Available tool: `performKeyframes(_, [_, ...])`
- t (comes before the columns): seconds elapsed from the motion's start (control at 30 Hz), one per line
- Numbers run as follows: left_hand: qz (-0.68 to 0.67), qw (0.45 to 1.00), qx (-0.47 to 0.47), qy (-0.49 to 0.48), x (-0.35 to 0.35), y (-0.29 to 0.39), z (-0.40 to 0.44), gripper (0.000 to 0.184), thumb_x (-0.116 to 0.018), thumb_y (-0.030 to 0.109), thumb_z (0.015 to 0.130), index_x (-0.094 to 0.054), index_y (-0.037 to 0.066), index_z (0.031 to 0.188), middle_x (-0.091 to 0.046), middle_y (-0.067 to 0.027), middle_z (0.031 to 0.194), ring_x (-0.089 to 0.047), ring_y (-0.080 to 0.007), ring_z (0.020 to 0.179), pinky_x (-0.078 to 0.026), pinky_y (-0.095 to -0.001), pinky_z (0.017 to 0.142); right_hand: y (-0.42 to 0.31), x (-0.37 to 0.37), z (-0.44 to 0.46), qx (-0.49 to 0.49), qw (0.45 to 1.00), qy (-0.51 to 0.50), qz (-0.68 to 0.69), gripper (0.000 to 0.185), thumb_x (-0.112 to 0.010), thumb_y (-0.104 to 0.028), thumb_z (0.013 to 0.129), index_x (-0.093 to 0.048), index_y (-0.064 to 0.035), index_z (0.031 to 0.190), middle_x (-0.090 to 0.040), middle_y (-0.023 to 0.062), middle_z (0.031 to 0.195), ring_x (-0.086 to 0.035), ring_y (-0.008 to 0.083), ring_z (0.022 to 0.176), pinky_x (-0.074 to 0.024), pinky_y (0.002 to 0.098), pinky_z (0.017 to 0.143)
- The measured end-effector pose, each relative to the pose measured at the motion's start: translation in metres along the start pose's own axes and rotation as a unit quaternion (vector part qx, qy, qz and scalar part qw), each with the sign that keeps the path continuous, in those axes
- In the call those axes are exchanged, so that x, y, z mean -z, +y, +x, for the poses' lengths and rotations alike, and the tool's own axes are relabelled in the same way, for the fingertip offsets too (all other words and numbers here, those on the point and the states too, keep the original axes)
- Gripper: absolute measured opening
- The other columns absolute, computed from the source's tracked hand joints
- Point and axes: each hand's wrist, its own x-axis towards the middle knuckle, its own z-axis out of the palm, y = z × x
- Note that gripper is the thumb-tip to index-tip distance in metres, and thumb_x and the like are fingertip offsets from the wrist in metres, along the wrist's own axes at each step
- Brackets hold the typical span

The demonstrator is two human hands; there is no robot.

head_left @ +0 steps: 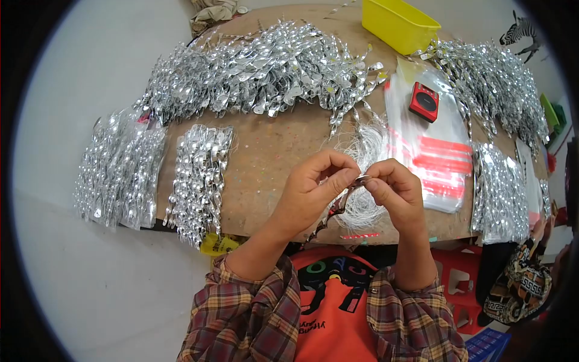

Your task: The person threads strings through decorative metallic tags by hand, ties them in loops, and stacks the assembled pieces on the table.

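My left hand (321, 188) is closed in a pinch on the upper end of a twisted foil strip (336, 209). The strip looks dark and shiny, and hangs in a spiral towards the table's near edge. Fingertip to fingertip with it, my right hand (395, 192) pinches the same end of the strip. A fine thread may be between the fingers, too small to make out. Below and behind both hands lies a loose coil of white string (369, 212) on the brown table (259, 181).
Silver twisted strips form a large heap (259, 75) at the back, with bundles left (199, 175) and right (497, 193). Clear plastic bags (443, 163) carry a red speaker-like device (424, 101). A yellow bin (401, 27) stands behind. Another person's patterned sleeve (518, 289) is at right.
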Motion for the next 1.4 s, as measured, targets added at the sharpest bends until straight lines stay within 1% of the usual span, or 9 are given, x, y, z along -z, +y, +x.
performKeyframes(0.03, [0.000,1.000,0.000,0.000,0.001,-0.003,0.002,0.010,-0.057,0.008,0.087,-0.057,0.000,0.093,-0.056,-0.0033,0.090,-0.051,-0.0082,0.079,-0.042,-0.0214,0.069,0.000,-0.001,0.000,-0.002,1.000,0.012,0.002,0.010,-0.057,-0.007,0.086,-0.055,0.0004,0.092,-0.051,-0.0024,0.069,-0.041,0.0015,0.055,-0.0314,0.0153,0.049])
performKeyframes(0.1, [0.133,0.976,-0.173,0.008,0.003,-0.011,0.008,0.008,-0.058,0.008,0.085,-0.057,0.002,0.090,-0.053,-0.0053,0.094,-0.050,-0.0105,0.081,-0.042,-0.0232,0.070,0.000,-0.002,0.001,-0.002,1.000,0.023,0.003,0.012,-0.057,-0.007,0.086,-0.055,0.0006,0.094,-0.050,-0.0024,0.068,-0.041,0.0018,0.055,-0.0316,0.0156,0.049])
performKeyframes(0.2, [0.187,0.969,-0.159,0.029,-0.003,0.002,0.007,0.004,-0.056,0.005,0.086,-0.057,0.003,0.090,-0.046,-0.0072,0.104,-0.045,-0.0129,0.098,-0.036,-0.0263,0.085,-0.010,-0.004,0.001,0.012,0.999,0.039,0.023,0.016,-0.058,-0.008,0.085,-0.058,-0.0010,0.100,-0.054,-0.0024,0.068,-0.045,0.0022,0.059,-0.0350,0.0170,0.054])
performKeyframes(0.33, [0.217,0.952,-0.216,0.008,-0.010,0.000,0.011,0.007,-0.057,0.005,0.086,-0.056,0.004,0.093,-0.046,-0.0079,0.105,-0.047,-0.0130,0.095,-0.037,-0.0260,0.085,-0.006,-0.008,0.002,0.005,1.000,-0.002,-0.018,0.014,-0.055,-0.005,0.086,-0.057,-0.0009,0.098,-0.055,-0.0025,0.069,-0.045,0.0021,0.057,-0.0344,0.0167,0.051])
performKeyframes(0.6, [0.039,0.995,0.025,-0.088,-0.013,-0.031,0.001,0.026,-0.059,0.003,0.083,-0.049,0.003,0.107,-0.054,-0.0023,0.092,-0.052,-0.0096,0.082,-0.043,-0.0245,0.078,-0.003,-0.001,0.006,0.018,0.992,0.079,0.092,0.009,-0.054,-0.010,0.088,-0.057,-0.0033,0.094,-0.053,-0.0019,0.063,-0.046,0.0029,0.054,-0.0323,0.0163,0.046])
performKeyframes(0.83, [0.021,0.995,0.049,-0.084,-0.006,-0.011,0.003,0.023,-0.055,0.008,0.087,-0.050,0.004,0.109,-0.057,-0.0026,0.093,-0.051,-0.0082,0.076,-0.042,-0.0222,0.069,0.000,0.011,0.006,-0.012,0.975,0.067,0.210,0.010,-0.055,-0.013,0.088,-0.055,-0.0045,0.092,-0.052,-0.0005,0.063,-0.047,0.0038,0.056,-0.0317,0.0161,0.046])
performKeyframes(0.93, [0.033,0.991,0.090,-0.096,0.002,-0.006,0.002,0.028,-0.054,0.016,0.088,-0.050,0.007,0.114,-0.058,0.0005,0.090,-0.047,-0.0045,0.073,-0.038,-0.0185,0.065,0.005,0.015,0.005,-0.035,0.971,0.076,0.226,0.009,-0.051,-0.013,0.089,-0.051,-0.0046,0.090,-0.048,-0.0013,0.066,-0.036,0.0038,0.048,-0.0314,0.0200,0.055])
performKeyframes(1.13, [0.017,0.984,0.158,-0.081,0.006,-0.013,-0.005,0.031,-0.055,0.014,0.088,-0.048,0.005,0.117,-0.055,0.0011,0.096,-0.050,-0.0057,0.084,-0.040,-0.0216,0.071,0.018,0.027,0.005,-0.074,0.950,0.105,0.285,0.008,-0.048,-0.014,0.092,-0.052,-0.0080,0.091,-0.049,-0.0021,0.057,-0.026,0.0023,0.040,-0.0302,0.0196,0.059])
performKeyframes(1.4, [0.006,0.986,0.158,-0.057,0.014,-0.024,-0.012,0.033,-0.059,0.018,0.084,-0.050,0.010,0.115,-0.057,0.0034,0.092,-0.046,-0.0035,0.074,-0.036,-0.0176,0.064,0.030,0.034,0.006,-0.070,0.933,0.106,0.337,0.009,-0.046,-0.017,0.093,-0.051,-0.0094,0.093,-0.054,-0.0033,0.061,-0.025,0.0018,0.039,-0.0310,0.0199,0.059])
